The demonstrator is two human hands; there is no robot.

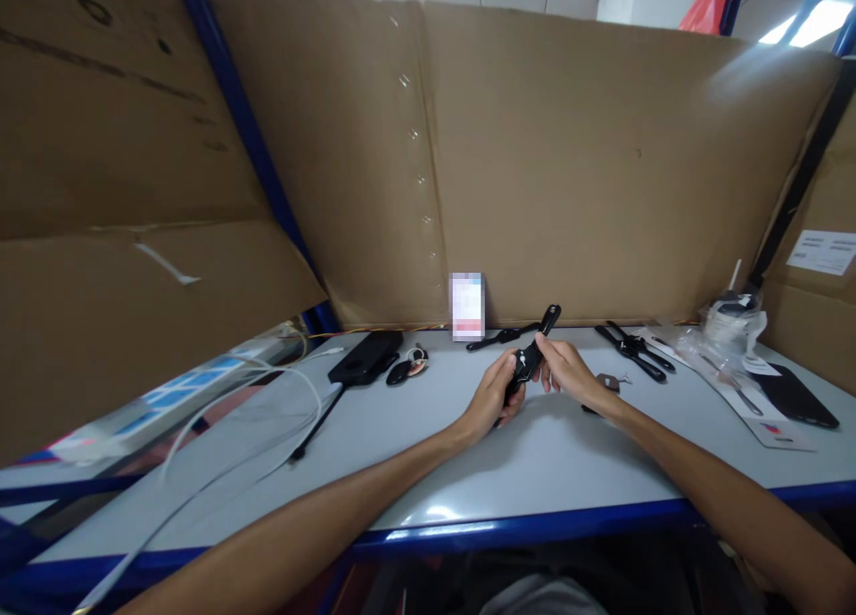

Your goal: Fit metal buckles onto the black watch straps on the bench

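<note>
Apparently mid-handling, the left hand [493, 390] clasps the black piece [528, 362] right of the phone [466, 307], the right hand [565, 370] pinches it higher up, and the next move likely needs steadiness.

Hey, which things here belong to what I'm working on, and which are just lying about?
Probably the job:
black strap-like thing, held in left hand and right hand
similar black pieces nearby

Probably just lying about:
key fob
black box
power strip

the table [441, 490] lies open at the middle of its front edge. cardboard [602, 169] walls off the back edge; a white cable [117, 572] crosses the front left corner.
</note>
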